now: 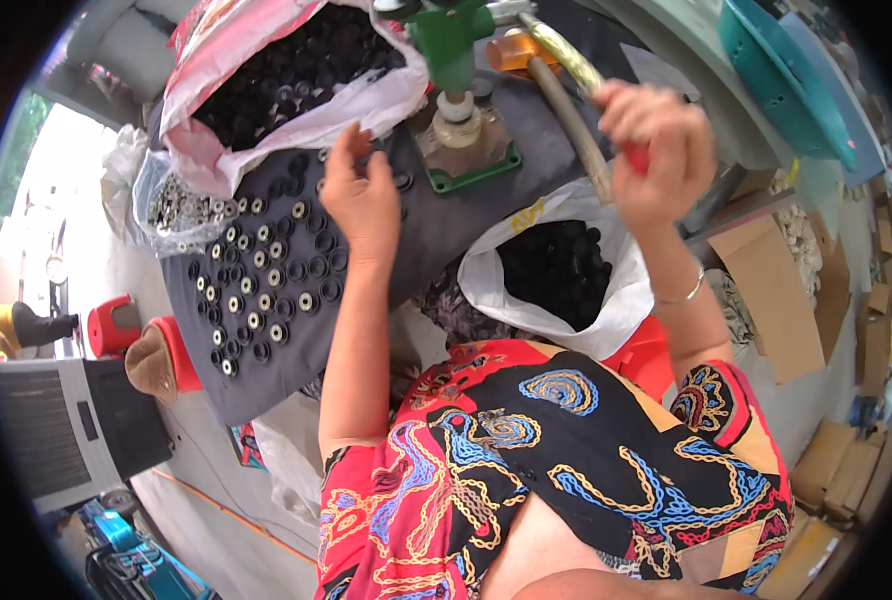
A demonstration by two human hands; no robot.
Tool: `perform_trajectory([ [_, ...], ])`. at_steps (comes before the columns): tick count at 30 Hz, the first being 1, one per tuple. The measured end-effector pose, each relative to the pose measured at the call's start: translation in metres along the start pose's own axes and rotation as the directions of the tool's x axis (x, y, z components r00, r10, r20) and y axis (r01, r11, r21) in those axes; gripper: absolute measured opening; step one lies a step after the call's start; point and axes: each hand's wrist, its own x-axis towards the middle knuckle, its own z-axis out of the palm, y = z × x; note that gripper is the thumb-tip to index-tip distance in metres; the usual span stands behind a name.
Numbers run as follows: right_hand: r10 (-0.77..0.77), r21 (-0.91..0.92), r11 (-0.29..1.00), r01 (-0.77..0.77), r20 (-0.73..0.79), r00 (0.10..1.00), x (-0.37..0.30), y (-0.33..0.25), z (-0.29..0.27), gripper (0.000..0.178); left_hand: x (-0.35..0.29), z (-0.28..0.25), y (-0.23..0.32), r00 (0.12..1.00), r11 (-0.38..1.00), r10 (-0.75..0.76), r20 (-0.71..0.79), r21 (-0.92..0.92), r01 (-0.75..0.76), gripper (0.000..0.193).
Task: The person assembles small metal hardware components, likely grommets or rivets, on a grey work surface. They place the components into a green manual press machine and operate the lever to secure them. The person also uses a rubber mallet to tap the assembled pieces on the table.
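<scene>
A green hand press [448,55] stands at the far middle of the table, its ram low over a pale round piece [456,125] on the base plate. My right hand [656,150] is closed around the end of the press lever [571,60], which is wrapped in yellowish material; a bit of red shows between the fingers. To the left of the press, my left hand [359,195] is raised over the table with its fingers apart, and nothing shows in it. Black rings [318,268], several with pale metal centres [262,259], lie spread on the dark cloth left of that hand.
A large plastic sack [371,105] of black parts lies at the far left, beside a clear bag [146,200] of metal parts. A white sack [481,270] of black pieces sits near my body. A wooden handle [571,130] with an orange head lies right of the press. Cardboard boxes [766,290] stand right.
</scene>
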Motion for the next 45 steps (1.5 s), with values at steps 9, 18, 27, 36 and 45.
perform_trajectory([
  [9, 0.039, -0.018, 0.999, -0.038, 0.046, 0.998, 0.003, -0.004, -0.003, 0.020, -0.025, -0.056, -0.001, 0.908, 0.848, 0.153, 0.390, 0.420, -0.324, 0.023],
  [18, 0.275, 0.062, 0.960, -0.272, -0.040, 0.961, 0.153, 0.022, 0.029, 0.021, -0.033, -0.043, 0.016, 0.758, 0.653, -0.017, 0.653, 0.581, -0.486, 0.030],
  [27, 0.362, -0.032, 0.931, -0.365, -0.056, 0.930, 0.193, 0.042, 0.034, 0.023, -0.015, -0.057, 0.001, 0.962, 0.956, 0.078, 0.261, 0.253, -0.146, 0.020],
  [36, 0.385, -0.029, 0.920, -0.390, -0.117, 0.916, 0.195, 0.042, 0.041, 0.023, -0.010, -0.050, -0.042, 0.951, 0.800, 0.207, 0.231, 0.520, -0.301, 0.018],
  [45, 0.358, -0.090, 0.925, -0.369, -0.120, 0.926, 0.193, 0.036, 0.041, 0.024, -0.008, -0.048, -0.036, 0.937, 0.704, 0.118, 0.329, 0.637, -0.313, 0.027],
])
